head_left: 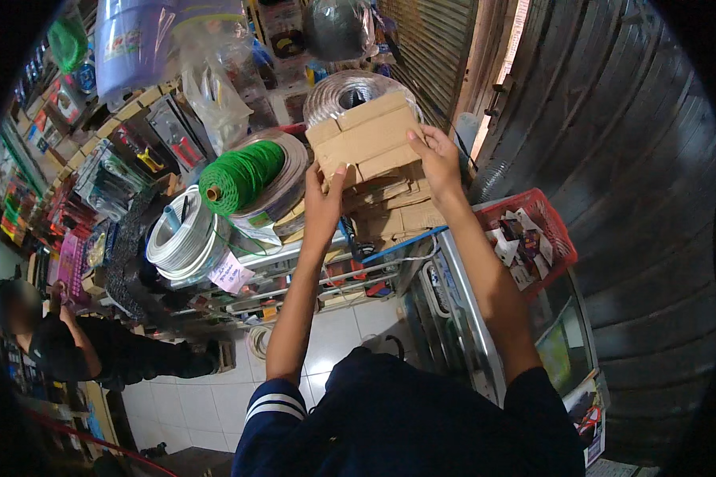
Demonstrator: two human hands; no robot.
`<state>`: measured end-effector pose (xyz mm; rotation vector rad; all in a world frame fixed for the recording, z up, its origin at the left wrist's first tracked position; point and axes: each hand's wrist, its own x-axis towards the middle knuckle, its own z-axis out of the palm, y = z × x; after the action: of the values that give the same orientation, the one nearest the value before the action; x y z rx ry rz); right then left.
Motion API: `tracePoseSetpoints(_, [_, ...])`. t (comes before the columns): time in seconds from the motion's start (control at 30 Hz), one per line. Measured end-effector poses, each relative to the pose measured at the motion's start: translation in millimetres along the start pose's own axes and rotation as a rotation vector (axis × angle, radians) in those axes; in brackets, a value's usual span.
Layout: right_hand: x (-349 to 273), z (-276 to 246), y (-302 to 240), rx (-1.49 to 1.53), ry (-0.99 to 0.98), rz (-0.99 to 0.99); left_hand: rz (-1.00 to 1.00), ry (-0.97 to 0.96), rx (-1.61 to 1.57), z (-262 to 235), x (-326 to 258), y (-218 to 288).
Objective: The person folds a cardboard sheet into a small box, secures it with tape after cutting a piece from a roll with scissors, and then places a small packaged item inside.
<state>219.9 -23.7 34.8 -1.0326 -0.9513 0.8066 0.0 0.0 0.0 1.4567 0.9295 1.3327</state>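
Both my hands hold a folded piece of brown cardboard up in front of me, tilted, with crease lines across it. My left hand grips its lower left corner, the thumb on the near face. On the right edge my right hand pinches it, thumb on top and fingers behind. More cardboard pieces lie stacked just below it. A coil of clear tubing or cable sits behind the held piece. To the left are a spool of green rope and a coil of white cable.
A red plastic basket with small packets stands on the glass counter at right. Packaged goods hang at left, and a blue plastic container hangs overhead. Another person stands at lower left. A metal shutter lines the right.
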Motion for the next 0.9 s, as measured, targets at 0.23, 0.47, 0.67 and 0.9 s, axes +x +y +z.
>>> tracePoseSetpoints(0.23, [-95.2, -15.0, -44.6, -0.082, -0.129, -0.230, 0.114, -0.096, -0.226, 7.9, -57.4, 58.0])
tracePoseSetpoints(0.47, [-197.8, -35.9, -60.5, -0.321, -0.032, -0.212, 0.244, -0.431, -0.052, 22.1, -110.8, 73.0])
tracePoseSetpoints(0.67, [-243.4, -57.2, -68.4, -0.421, 0.117, -0.183, 0.302, -0.454, -0.131, 52.7, -131.3, 77.3])
tracePoseSetpoints(0.9, [-260.0, -80.1, -131.6, -1.000, 0.423, -0.497, 0.298, -0.576, -0.096, 58.1, -136.4, 73.0])
